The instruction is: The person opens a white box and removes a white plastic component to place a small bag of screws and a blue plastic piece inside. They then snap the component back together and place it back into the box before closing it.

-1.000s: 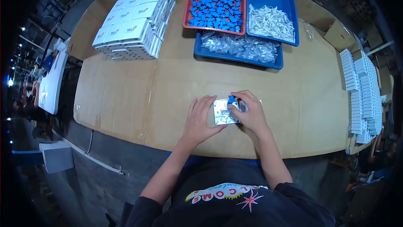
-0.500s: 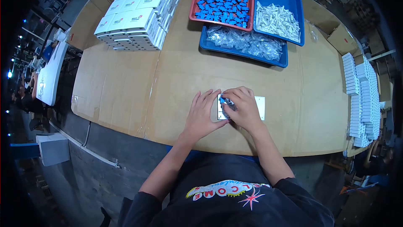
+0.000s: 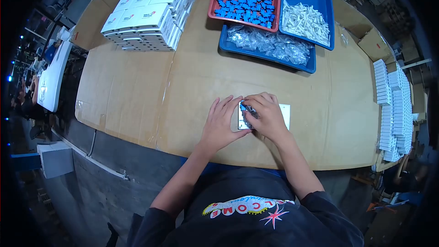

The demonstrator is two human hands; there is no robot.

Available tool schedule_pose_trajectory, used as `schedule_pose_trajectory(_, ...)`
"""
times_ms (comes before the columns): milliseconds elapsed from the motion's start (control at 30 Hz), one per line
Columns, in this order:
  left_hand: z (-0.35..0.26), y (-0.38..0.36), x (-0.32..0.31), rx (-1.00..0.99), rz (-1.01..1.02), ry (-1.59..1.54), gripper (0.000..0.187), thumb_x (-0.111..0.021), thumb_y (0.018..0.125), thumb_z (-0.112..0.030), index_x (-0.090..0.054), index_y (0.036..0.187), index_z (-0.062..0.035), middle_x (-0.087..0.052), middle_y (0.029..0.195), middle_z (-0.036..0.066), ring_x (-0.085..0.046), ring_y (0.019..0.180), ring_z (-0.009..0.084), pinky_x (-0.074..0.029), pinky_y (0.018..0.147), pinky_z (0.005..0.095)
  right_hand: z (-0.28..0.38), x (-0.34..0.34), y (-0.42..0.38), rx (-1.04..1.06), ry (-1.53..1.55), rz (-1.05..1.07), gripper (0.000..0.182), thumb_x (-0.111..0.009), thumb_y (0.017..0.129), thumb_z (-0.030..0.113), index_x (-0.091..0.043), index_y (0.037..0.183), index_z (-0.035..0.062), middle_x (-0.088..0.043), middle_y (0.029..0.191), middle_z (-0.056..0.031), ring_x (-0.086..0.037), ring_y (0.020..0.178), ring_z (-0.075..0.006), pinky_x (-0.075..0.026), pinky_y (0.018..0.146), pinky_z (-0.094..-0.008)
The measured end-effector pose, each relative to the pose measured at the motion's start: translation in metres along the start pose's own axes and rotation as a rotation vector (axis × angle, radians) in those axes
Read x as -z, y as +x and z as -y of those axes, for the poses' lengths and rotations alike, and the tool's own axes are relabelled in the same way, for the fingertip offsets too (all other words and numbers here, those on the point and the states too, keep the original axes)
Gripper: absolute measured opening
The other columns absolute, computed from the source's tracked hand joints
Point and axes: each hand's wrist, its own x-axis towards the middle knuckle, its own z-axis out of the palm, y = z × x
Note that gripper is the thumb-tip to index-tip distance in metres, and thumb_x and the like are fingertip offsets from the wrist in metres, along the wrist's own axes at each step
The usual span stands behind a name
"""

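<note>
A flat white case [image 3: 285, 115] lies on the cardboard tabletop in front of me, partly covered by my hands. My left hand [image 3: 221, 123] spans its left side, fingertips at the far edge and thumb at the near edge. Over the middle of the case, my right hand [image 3: 265, 115] pinches with bent fingers at a small part [image 3: 249, 113] in grey and blue. A bit of blue shows by the fingertips, and most of the part is hidden beneath them.
Stacked white boxes [image 3: 137, 16] stand at the back left. A red tray [image 3: 211, 9] of blue clips and a blue tray [image 3: 331, 16] of white pieces overlap another blue tray [image 3: 228, 50] of clear plastic bags. White box piles [image 3: 397, 105] line the right edge.
The hands keep nearly the same pose on the case, with slight finger movement of the right hand. The whole view has shifted a little.
</note>
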Motion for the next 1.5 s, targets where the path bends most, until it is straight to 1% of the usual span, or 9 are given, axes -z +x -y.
schedule_pose_trajectory(167, 0.0, 0.001, 0.0, -0.001, 0.004, 0.002, 0.095, -0.091, 0.074, -0.04, -0.048, 0.153, -0.0093, -0.056, 0.15, 0.013, -0.047, 0.146, 0.0338, -0.027, 0.125, 0.0571, -0.006, -0.004, -0.005, 0.032, -0.027, 0.009, 0.031, -0.078, 0.085, 0.015, -0.076, 0.115, 0.007, -0.073, 0.117, -0.0036, -0.063, 0.109, -0.0256, -0.042, 0.101, -0.0433)
schedule_pose_trajectory(367, 0.004, 0.0, -0.001, -0.019, -0.024, -0.016, 0.096, -0.091, 0.072, -0.037, -0.048, 0.153, -0.0091, -0.055, 0.152, 0.014, -0.047, 0.145, 0.034, -0.03, 0.124, 0.057, 0.009, 0.003, -0.012, 0.043, -0.151, 0.069, 0.037, -0.074, 0.091, 0.021, -0.075, 0.126, 0.0066, -0.067, 0.132, -0.0091, -0.058, 0.124, -0.0286, -0.038, 0.108, -0.0534)
schedule_pose_trajectory(767, 0.004, 0.001, 0.0, -0.013, -0.033, -0.02, 0.095, -0.092, 0.069, -0.03, -0.049, 0.15, -0.0068, -0.056, 0.147, 0.016, -0.05, 0.142, 0.0359, -0.032, 0.124, 0.0557, 0.019, 0.012, -0.008, 0.052, -0.292, 0.241, 0.045, -0.069, 0.096, 0.031, -0.071, 0.129, 0.0012, -0.061, 0.138, -0.0146, -0.051, 0.137, -0.0303, -0.028, 0.12, -0.0646)
schedule_pose_trajectory(1067, 0.0, 0.0, 0.001, 0.003, -0.015, 0.0, 0.095, -0.092, 0.071, -0.032, -0.047, 0.151, -0.0089, -0.055, 0.147, 0.015, -0.048, 0.144, 0.0339, -0.03, 0.126, 0.0537, 0.023, 0.013, -0.012, 0.017, -0.314, 0.262, 0.047, -0.066, 0.096, 0.026, -0.066, 0.136, 0.0008, -0.058, 0.139, -0.0153, -0.05, 0.138, -0.0308, -0.027, 0.12, -0.0686)
schedule_pose_trajectory(1100, 0.0, -0.001, 0.001, 0.003, -0.004, 0.004, 0.096, -0.092, 0.071, -0.033, -0.046, 0.152, -0.0091, -0.055, 0.148, 0.015, -0.047, 0.145, 0.0328, -0.029, 0.127, 0.0528, 0.019, 0.017, -0.013, -0.006, -0.276, 0.297, 0.046, -0.065, 0.095, 0.021, -0.065, 0.139, 0.0051, -0.055, 0.145, -0.0162, -0.049, 0.14, -0.032, -0.029, 0.119, -0.0699)
schedule_pose_trajectory(1200, -0.001, -0.001, -0.001, -0.018, -0.045, -0.019, 0.091, -0.091, 0.071, -0.031, -0.05, 0.149, -0.0083, -0.053, 0.148, 0.015, -0.049, 0.142, 0.037, -0.033, 0.124, 0.0542, -0.001, 0.037, -0.025, -0.025, -0.131, 0.136, 0.045, -0.067, 0.094, 0.017, -0.067, 0.138, 0.0095, -0.052, 0.15, -0.0168, -0.047, 0.143, -0.0349, -0.031, 0.117, -0.072)
schedule_pose_trajectory(1300, -0.002, -0.005, -0.002, 0.04, -0.112, -0.083, 0.09, -0.092, 0.072, -0.034, -0.05, 0.148, -0.0082, -0.049, 0.149, 0.017, -0.048, 0.139, 0.0391, -0.037, 0.12, 0.0533, -0.018, 0.07, -0.046, -0.161, -0.041, 0.085, 0.049, -0.075, 0.089, 0.017, -0.067, 0.137, 0.0095, -0.051, 0.153, -0.0184, -0.045, 0.145, -0.0391, -0.037, 0.12, -0.0565)
schedule_pose_trajectory(1367, -0.003, -0.007, -0.001, -0.013, -0.136, 0.046, 0.092, -0.092, 0.071, -0.037, -0.051, 0.147, -0.0081, -0.047, 0.147, 0.017, -0.048, 0.136, 0.0401, -0.038, 0.118, 0.0547, -0.026, 0.084, -0.062, -0.236, -0.008, 0.122, 0.054, -0.081, 0.085, 0.019, -0.067, 0.136, 0.0086, -0.052, 0.153, -0.019, -0.046, 0.145, -0.0394, -0.041, 0.118, -0.0442)
schedule_pose_trajectory(1500, -0.031, -0.009, -0.005, 0.009, -0.109, 0.168, 0.094, -0.092, 0.07, -0.042, -0.051, 0.147, -0.0067, -0.048, 0.139, 0.019, -0.048, 0.131, 0.0397, -0.035, 0.115, 0.0578, -0.036, 0.079, -0.095, -0.267, 0.023, 0.172, 0.054, -0.083, 0.083, 0.023, -0.069, 0.133, 0.0077, -0.052, 0.153, -0.0185, -0.048, 0.143, -0.0382, -0.043, 0.116, -0.0451)
